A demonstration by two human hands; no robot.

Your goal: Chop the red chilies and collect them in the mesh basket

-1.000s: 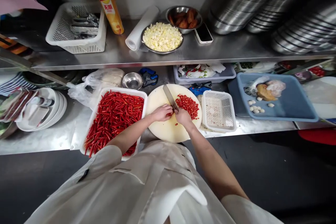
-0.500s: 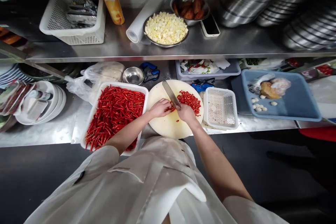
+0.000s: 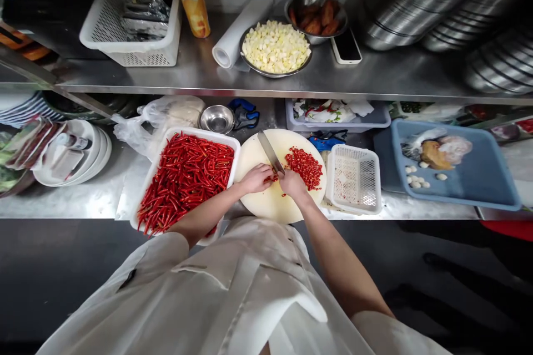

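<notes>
Over a round, pale cutting board [image 3: 270,211] set on a metal desk [image 3: 79,202], the right hand [image 3: 292,184] closed around the handle of a kitchen knife [image 3: 270,151], its blade slanting away toward the far left. The left hand [image 3: 256,179], fingers bunched, pinned a little red chili [image 3: 272,177] to the board just beside the blade (how many pods, the fingers hid). Slicing appeared to be the step in hand; a further cut would call for easing the fingertips back from the edge while holding the pods firm.

Cut pieces [image 3: 305,167] lay heaped on the board's right side, bright red and moist-looking, flecked with paler bits. Just left of the board, a white tub [image 3: 237,150] brimmed with whole chilies [image 3: 195,172], slender, glossy and deep red. A white basket [image 3: 356,148], speckled inside, stood to the right, while a small steel bowl [image 3: 217,120] sat beyond the tub. Above, a steel shelf [image 3: 195,75] carried a heaped bowl of pale chopped pieces [image 3: 276,47].
</notes>
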